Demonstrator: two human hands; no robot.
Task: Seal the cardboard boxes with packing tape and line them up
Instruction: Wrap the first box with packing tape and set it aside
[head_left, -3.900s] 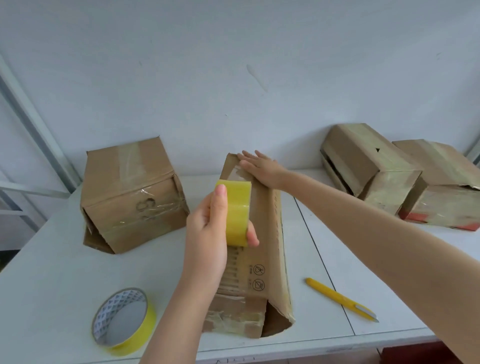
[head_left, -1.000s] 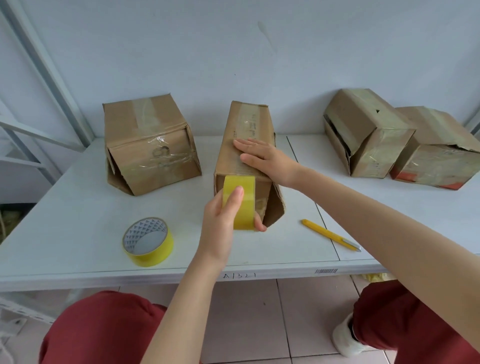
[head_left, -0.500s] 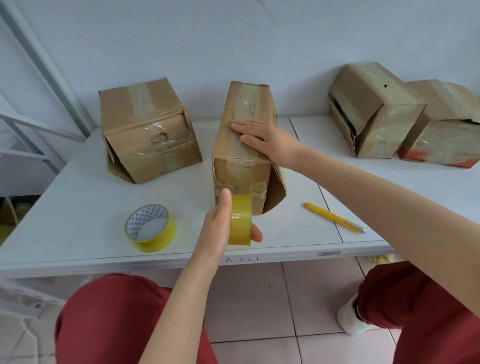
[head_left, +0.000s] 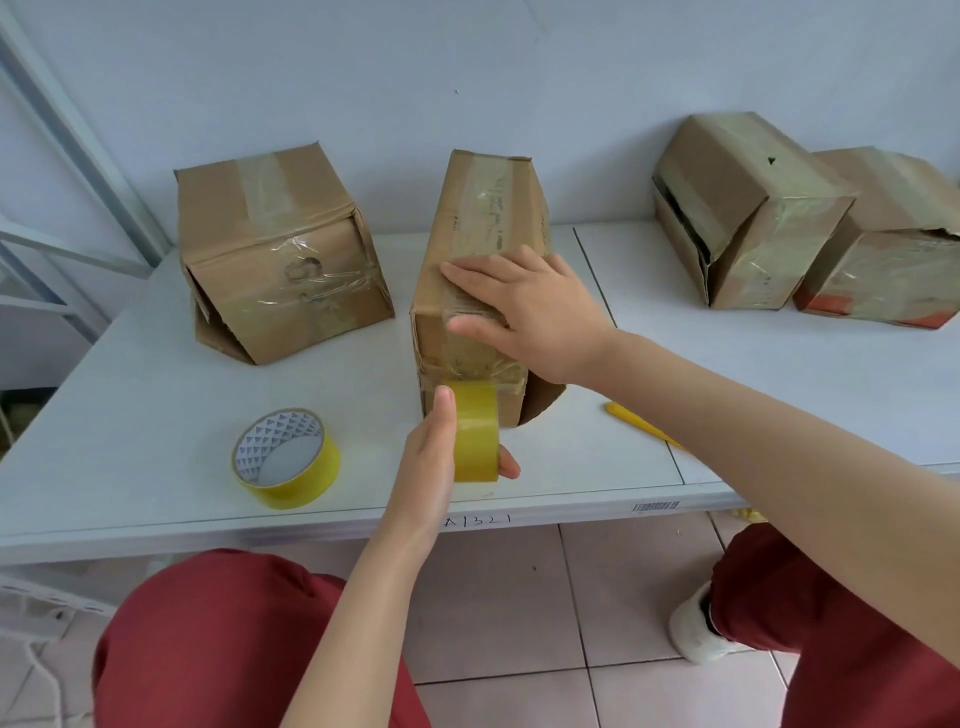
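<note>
Our left hand (head_left: 428, 470) grips a yellow roll of packing tape (head_left: 475, 431), thumb laid along its outer band and a fingertip showing past its right side. The roll stands on edge against the lower front face of the middle cardboard box (head_left: 480, 228), just inside the table's (head_left: 130, 415) front edge. Our right hand (head_left: 537, 312) lies flat with straight fingers on the top of that box at its near end, pressing down and holding nothing. The box stands lengthwise from near the front edge back to the wall, its top and front face covered in glossy tape and a flap open at its lower right.

A second yellow tape roll (head_left: 285, 457) lies flat near the front edge, left of our left hand. A taped box (head_left: 270, 249) sits tilted towards the back left corner. A yellow cutter (head_left: 639, 423) lies right of the middle box, partly under our right forearm. Two more taped boxes, one (head_left: 737, 208) touching the other (head_left: 893, 244), stand at the back right. Below the edge we see red trousers (head_left: 208, 649) and a white shoe (head_left: 693, 631).
</note>
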